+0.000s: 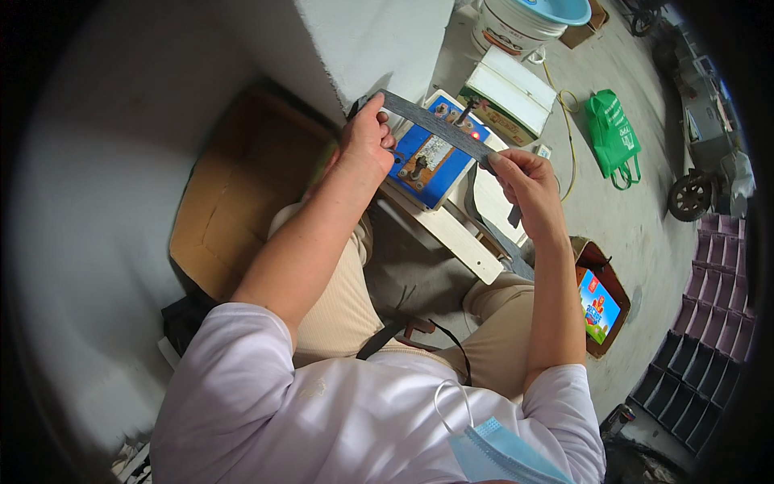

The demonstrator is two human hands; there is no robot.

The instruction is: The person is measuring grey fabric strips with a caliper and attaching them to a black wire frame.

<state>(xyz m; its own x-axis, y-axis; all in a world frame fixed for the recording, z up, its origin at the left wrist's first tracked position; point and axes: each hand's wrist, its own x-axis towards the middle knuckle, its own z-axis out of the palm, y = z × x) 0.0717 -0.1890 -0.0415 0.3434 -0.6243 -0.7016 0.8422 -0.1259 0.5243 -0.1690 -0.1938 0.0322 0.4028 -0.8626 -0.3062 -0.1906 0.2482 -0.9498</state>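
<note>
A grey flat strap (439, 125) is stretched between both hands, running from upper left down to the right. My left hand (367, 141) pinches its upper end near the white wall corner. My right hand (524, 181) grips the lower end, and the strap's tail hangs down past that hand. Under the strap sits a blue flat machine (431, 161) with metal posts and a small red light, resting on a white wooden stand (451, 238) in front of my knees.
A white pillar (371, 40) rises ahead. A brown cardboard sheet (218, 210) lies on the left. A white bucket (516, 24), a white box (508, 93), a green bag (613, 133), a carton (601, 302) and purple trays (709, 282) stand on the concrete floor at right.
</note>
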